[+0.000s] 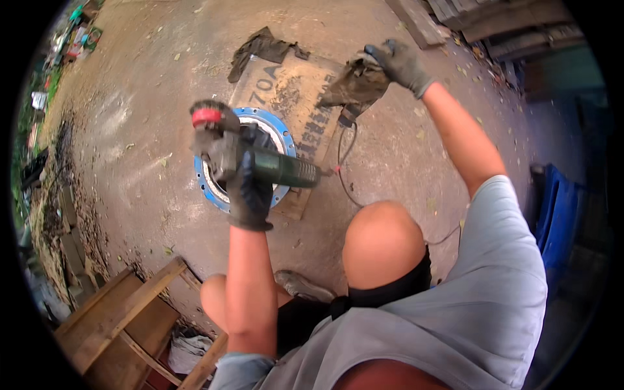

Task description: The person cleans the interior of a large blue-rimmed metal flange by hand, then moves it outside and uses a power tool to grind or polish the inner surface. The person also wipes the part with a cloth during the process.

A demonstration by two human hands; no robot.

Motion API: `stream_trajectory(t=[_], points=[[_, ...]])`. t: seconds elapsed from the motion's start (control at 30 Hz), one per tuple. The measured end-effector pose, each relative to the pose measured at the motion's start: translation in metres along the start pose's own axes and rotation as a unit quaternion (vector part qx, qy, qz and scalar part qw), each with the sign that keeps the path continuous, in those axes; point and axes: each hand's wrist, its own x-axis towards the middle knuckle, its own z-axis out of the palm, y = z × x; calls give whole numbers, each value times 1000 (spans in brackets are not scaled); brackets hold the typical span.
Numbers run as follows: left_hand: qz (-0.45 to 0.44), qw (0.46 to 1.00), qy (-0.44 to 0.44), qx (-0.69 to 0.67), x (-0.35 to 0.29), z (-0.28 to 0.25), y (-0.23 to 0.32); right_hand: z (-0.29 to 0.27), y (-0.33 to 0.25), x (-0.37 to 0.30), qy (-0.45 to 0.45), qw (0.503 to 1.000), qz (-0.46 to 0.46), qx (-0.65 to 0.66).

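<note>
My left hand [250, 198], in a dark work glove, is wrapped round the green body of an angle grinder [279, 167]. The grinder's head, with a red band and a dark round attachment, points up and to the left. Below it on the ground lies a round blue flange [283, 130] with bolt holes and a whitish inner ring, partly hidden by the tool and my hand. Off to the right, my gloved right hand [404, 67] is raised and closed on a crumpled brown rag [356, 84], which hangs over the edge of a flat printed board.
The flange rests partly on the flat brown board [296, 84]. Another dark rag [268, 49] lies at its far edge. A thin cord [342, 185] crosses the ground near my knee. Wooden frames [130, 318] stand at lower left, timber [416, 23] at far right, a blue object [556, 214] at right.
</note>
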Motion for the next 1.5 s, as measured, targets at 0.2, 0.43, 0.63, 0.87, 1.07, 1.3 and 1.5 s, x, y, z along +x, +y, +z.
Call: stream_trajectory(t=[0.2, 0.43, 0.63, 0.87, 1.07, 1.3, 1.5], points=[[-31, 988, -148, 12, 32, 45, -4, -159, -126, -67, 25, 924, 44, 379], [-226, 919, -270, -175, 28, 67, -114, -105, -245, -100, 137, 914, 234, 303], [-176, 966, -185, -43, -26, 91, -124, -117, -237, -164, 172, 946, 180, 209], [-238, 968, -70, -27, -6, 71, -140, -92, -259, -208, 160, 895, 310, 277], [-231, 951, -200, -41, -17, 55, -132, -93, -263, -180, 212, 825, 327, 410], [-142, 976, -157, 42, -28, 63, -89, -72, -268, -229, 102, 854, 266, 436], [-191, 965, -169, 57, -48, 44, -86, -95, -277, -141, 188, 582, 393, 687]])
